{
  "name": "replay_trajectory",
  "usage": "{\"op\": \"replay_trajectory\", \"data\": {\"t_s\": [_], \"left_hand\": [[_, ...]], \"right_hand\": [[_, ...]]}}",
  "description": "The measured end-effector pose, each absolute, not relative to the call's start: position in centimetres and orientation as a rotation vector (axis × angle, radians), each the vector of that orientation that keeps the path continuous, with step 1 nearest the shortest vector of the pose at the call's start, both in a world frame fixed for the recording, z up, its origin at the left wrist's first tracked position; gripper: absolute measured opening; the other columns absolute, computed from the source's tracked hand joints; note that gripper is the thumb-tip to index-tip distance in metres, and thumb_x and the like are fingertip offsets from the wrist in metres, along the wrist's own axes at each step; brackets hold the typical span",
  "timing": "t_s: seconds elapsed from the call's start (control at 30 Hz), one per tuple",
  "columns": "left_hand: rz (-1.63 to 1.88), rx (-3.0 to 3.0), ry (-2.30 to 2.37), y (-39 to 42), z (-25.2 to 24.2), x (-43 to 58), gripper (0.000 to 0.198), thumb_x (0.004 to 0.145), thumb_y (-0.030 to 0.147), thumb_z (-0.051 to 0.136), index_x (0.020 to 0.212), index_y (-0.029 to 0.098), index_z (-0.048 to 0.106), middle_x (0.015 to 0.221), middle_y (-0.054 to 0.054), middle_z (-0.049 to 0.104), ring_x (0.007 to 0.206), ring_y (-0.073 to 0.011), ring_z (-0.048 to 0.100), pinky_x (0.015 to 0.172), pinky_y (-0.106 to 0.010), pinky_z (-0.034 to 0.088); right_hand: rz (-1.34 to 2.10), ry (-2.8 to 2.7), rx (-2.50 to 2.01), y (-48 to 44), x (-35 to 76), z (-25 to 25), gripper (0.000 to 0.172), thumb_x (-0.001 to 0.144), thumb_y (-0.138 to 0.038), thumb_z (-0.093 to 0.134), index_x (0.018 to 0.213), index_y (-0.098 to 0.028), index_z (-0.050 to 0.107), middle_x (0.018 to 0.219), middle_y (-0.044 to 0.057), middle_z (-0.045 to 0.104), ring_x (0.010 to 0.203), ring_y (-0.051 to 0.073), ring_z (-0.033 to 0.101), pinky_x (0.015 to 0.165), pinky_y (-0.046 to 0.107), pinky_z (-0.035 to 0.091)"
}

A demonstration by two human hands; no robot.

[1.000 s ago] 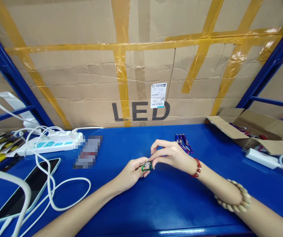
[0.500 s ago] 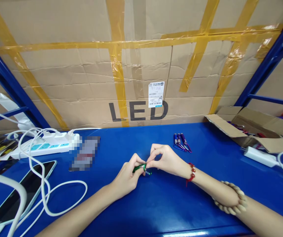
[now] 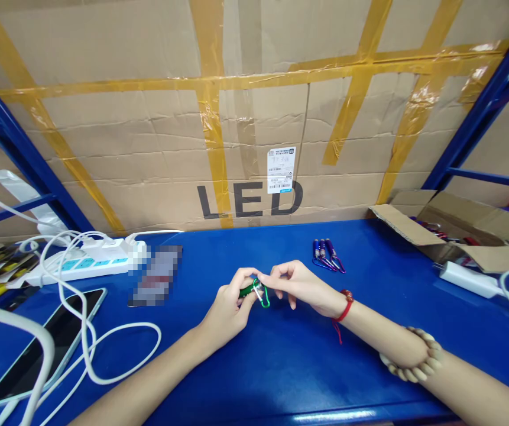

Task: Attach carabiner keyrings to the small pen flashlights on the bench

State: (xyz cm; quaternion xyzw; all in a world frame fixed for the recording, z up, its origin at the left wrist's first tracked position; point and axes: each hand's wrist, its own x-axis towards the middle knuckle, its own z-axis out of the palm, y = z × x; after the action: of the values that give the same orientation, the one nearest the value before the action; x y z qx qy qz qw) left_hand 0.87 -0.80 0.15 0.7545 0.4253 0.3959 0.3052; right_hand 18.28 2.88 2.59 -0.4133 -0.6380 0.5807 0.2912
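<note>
Near the middle of the blue table, my left hand [image 3: 230, 302] is closed around a small green keychain flashlight [image 3: 247, 290], its body mostly covered by the fingers. A green carabiner clip [image 3: 266, 301] with a silvery gate dangles from the flashlight's right end. At that same end my right hand [image 3: 298, 286] pinches with thumb and index finger, the other fingers curled loosely; what exactly lies under the fingertips is hidden. Behind the right hand, three blue and purple keychain flashlights [image 3: 324, 253] with carabiners lie side by side on the table.
An open cardboard box [image 3: 407, 228] with more small items stands back right, beside a white adapter [image 3: 473, 280]. On the left are a white power strip [image 3: 81, 268], a phone [image 3: 44, 349] and looping white cables [image 3: 156, 349]. A large carton [image 3: 169, 148] closes off the back.
The green carabiner has swung down and shows more fully. My right hand has turned at the wrist, its fingers lower and more spread, still at the flashlight's end.
</note>
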Motion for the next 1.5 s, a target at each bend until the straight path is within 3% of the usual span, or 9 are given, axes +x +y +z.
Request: {"op": "replay_trajectory", "data": {"t_s": [0.5,0.6,0.7,0.77,0.83,1.03,1.23,1.33,1.5], "left_hand": [[0.997,2.088,1.145,-0.9,-0.2,0.9,0.021,0.086,0.016,0.043,0.095,0.019,0.062,0.075,-0.001,0.068,0.060,-0.0104,0.060,0.055,-0.018,0.043],[0.938,2.149,1.140,-0.4,-0.5,0.6,0.022,0.087,0.016,0.041,0.094,0.019,0.061,0.073,-0.001,0.066,0.061,-0.0108,0.060,0.056,-0.019,0.043],[0.918,2.263,1.163,0.0,-0.4,0.4,0.023,0.088,0.015,0.038,0.094,0.019,0.060,0.075,-0.002,0.065,0.063,-0.0120,0.059,0.061,-0.022,0.044],[0.899,2.373,1.188,0.0,-0.3,0.5,0.023,0.087,0.014,0.037,0.089,0.020,0.060,0.074,-0.003,0.064,0.066,-0.0142,0.058,0.066,-0.025,0.045],[0.867,2.474,1.196,0.0,-0.2,0.6,0.025,0.086,0.012,0.036,0.081,0.020,0.059,0.073,-0.004,0.061,0.070,-0.0166,0.057,0.069,-0.028,0.045],[0.885,2.421,1.178,-0.4,-0.1,0.9,0.025,0.086,0.012,0.035,0.086,0.020,0.058,0.092,-0.006,0.053,0.073,-0.0146,0.056,0.067,-0.027,0.047],[0.841,2.224,1.046,-0.6,-0.5,0.9,0.021,0.083,0.007,0.035,0.084,0.020,0.051,0.093,-0.003,0.046,0.073,-0.0112,0.056,0.068,-0.025,0.048],[0.896,2.172,1.033,-0.8,-0.9,1.3,0.018,0.078,0.004,0.039,0.083,0.021,0.042,0.087,-0.002,0.047,0.078,-0.0138,0.055,0.067,-0.027,0.047],[0.960,1.814,1.008,-1.2,-0.7,2.3,0.034,0.074,0.004,0.045,0.088,0.025,0.022,0.078,0.005,0.043,0.059,-0.0093,0.051,0.058,-0.026,0.044]], "right_hand": [[1.427,-1.917,-1.232,4.2,18.7,0.9,0.039,0.063,-0.048,0.073,0.061,-0.011,0.060,0.045,-0.004,0.049,0.037,0.005,0.044,0.028,0.014,0.040],[1.468,-1.888,-1.175,4.3,18.6,0.6,0.040,0.061,-0.048,0.075,0.069,-0.012,0.059,0.058,-0.002,0.055,0.045,0.007,0.051,0.029,0.015,0.043],[1.595,-1.811,-1.029,4.2,18.6,1.2,0.052,0.061,-0.047,0.076,0.096,-0.013,0.057,0.079,0.002,0.061,0.063,0.012,0.060,0.039,0.019,0.053],[1.693,-1.772,-0.923,3.9,18.6,1.8,0.065,0.067,-0.047,0.073,0.117,-0.015,0.049,0.091,0.005,0.062,0.077,0.014,0.063,0.051,0.022,0.058],[1.742,-1.794,-0.888,3.5,18.5,2.2,0.066,0.078,-0.050,0.062,0.130,-0.015,0.041,0.096,0.008,0.062,0.080,0.014,0.064,0.057,0.022,0.059],[1.676,-2.080,-0.847,2.5,17.6,1.9,0.041,0.093,-0.041,0.041,0.122,-0.011,0.048,0.092,0.008,0.061,0.074,0.011,0.064,0.055,0.019,0.054],[1.502,-2.241,-0.864,1.8,17.2,1.7,0.030,0.096,-0.029,0.033,0.118,-0.013,0.046,0.073,0.000,0.056,0.062,0.010,0.057,0.061,0.023,0.051],[1.319,-2.317,-0.930,1.5,17.2,1.7,0.039,0.096,-0.023,0.031,0.132,-0.011,0.036,0.069,0.000,0.055,0.059,0.011,0.054,0.060,0.025,0.047],[1.211,-2.299,-0.987,1.1,16.9,1.2,0.057,0.096,-0.027,0.031,0.145,-0.007,0.012,0.080,0.006,0.062,0.068,0.016,0.059,0.065,0.027,0.045]]}}
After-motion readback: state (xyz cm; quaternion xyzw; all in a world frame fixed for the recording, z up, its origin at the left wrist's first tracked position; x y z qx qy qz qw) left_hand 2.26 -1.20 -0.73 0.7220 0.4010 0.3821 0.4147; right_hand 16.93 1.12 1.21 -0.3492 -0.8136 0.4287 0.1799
